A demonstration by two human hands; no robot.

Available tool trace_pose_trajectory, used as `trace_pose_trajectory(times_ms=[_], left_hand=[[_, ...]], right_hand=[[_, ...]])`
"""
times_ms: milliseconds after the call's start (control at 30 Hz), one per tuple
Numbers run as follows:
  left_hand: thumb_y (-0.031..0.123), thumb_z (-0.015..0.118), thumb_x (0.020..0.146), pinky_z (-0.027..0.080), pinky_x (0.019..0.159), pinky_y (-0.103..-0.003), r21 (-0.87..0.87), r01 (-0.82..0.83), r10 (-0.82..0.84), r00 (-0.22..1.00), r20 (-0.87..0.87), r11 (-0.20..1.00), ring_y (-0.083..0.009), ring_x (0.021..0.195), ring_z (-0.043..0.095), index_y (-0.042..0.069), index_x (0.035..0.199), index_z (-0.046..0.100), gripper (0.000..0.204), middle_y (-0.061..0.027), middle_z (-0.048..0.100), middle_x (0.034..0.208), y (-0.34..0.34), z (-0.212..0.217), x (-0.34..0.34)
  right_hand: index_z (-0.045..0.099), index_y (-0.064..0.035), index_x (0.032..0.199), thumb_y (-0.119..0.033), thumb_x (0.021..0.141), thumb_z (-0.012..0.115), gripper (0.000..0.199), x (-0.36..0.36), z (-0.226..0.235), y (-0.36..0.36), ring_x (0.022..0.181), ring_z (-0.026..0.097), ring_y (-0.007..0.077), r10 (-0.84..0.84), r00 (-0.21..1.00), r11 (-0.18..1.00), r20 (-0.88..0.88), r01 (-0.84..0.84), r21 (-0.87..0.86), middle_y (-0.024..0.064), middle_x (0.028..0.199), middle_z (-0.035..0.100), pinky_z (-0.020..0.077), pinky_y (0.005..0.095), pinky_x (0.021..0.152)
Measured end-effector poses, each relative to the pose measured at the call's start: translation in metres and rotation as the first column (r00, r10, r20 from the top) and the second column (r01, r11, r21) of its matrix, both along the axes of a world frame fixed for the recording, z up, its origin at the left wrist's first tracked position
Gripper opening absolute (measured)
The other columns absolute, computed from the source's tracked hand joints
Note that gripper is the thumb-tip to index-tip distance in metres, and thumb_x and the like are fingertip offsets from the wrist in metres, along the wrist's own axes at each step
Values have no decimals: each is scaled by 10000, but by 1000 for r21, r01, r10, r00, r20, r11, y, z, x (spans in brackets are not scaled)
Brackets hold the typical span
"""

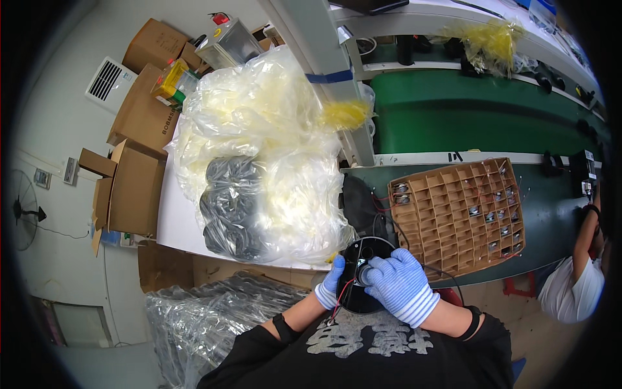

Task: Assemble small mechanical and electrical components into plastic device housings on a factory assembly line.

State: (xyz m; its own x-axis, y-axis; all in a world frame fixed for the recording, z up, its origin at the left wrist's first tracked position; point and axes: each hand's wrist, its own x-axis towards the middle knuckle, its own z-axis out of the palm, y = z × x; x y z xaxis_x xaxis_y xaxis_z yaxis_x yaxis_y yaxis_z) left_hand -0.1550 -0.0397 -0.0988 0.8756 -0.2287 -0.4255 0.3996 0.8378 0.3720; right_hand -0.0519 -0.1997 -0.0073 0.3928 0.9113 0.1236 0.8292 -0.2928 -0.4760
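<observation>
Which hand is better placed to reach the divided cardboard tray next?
Probably the right hand: it is nearer the divided cardboard tray, while the left hand is at the black round part's left edge.

A round housing (372, 247) and plastic bags (259, 110) are occupying the divided box's (435, 223) left; behind it, a belt (473, 107) is stretching.

Pretty clearly a factory assembly workshop: there's a long green conveyor belt (447, 110), a brown cardboard grid tray (435, 228) with small metal parts (473, 211), piled-up brown cardboard cartons (137, 191), plus a white-shirted co-worker (573, 292) nearby.
</observation>
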Motion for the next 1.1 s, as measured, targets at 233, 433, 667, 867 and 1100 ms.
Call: trace_pose_trajectory(times_ms=[233,433,667,867,1100], left_hand=[[697,480,751,364,1038,-409,21,16,-16,1000,2,1000,-261,1220,443,45,1374,310,917,-145,425,1345,2,-4,1],[701,474,752,368,1032,-416,27,20,-21,1000,6,999,-265,1223,437,46,1374,310,918,-148,417,1349,2,2,1],[721,458,745,393,1011,-410,62,18,-18,1000,-2,998,-263,1202,460,47,1374,309,934,-147,428,1339,1,3,3],[747,437,733,406,1000,-400,82,48,-48,999,7,995,-260,1194,470,45,1368,318,954,-147,440,1328,1,5,6],[681,484,765,411,995,-423,-24,35,-33,998,52,999,-267,1192,472,63,1395,266,909,-152,416,1342,6,-8,2]], right_hand=[[606,-88,829,-262,616,732,303,3,3,0,838,592,207,1,1000,999,-15,0,45,70,955,626,397,376,850],[616,-88,819,-264,601,733,304,5,6,1,860,575,220,7,1000,996,4,-8,92,66,956,627,396,390,847],[611,-85,808,-263,582,741,316,3,2,-1,855,572,224,-2,1000,990,29,-2,144,64,956,629,393,408,846],[605,-85,795,-266,569,750,324,2,-1,-1,852,570,230,-19,1000,988,17,16,156,70,964,627,401,415,834],[597,-82,819,-253,564,747,342,1,-2,1,854,568,234,-25,999,988,20,22,155,71,966,626,405,416,830]])
